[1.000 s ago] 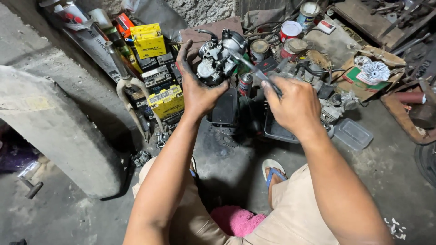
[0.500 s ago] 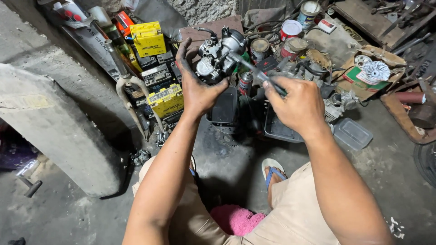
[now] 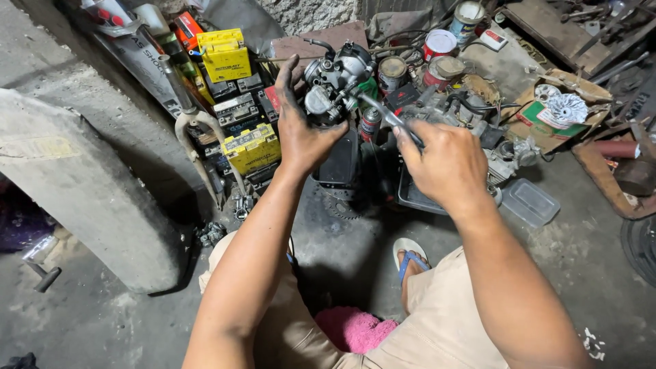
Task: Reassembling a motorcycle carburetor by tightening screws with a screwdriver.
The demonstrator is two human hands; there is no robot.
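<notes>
Upper centre: our left hand (image 3: pixel 301 133) clasps the carburetor (image 3: pixel 335 82); our right hand (image 3: pixel 444 160) grips a screwdriver (image 3: pixel 383 113) at it, fastener work apparently unfinished.

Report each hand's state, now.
Left hand: closed around a metal carburetor, holding it up.
Right hand: closed on a slim metal tool aimed at the carburetor.

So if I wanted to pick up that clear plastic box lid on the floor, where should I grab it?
Probably by a long edge, coming straight down from above. The clear lid lies flat on the bare concrete floor, with open space on its right and near sides, while the black tray and the engine parts crowd its left.
</notes>
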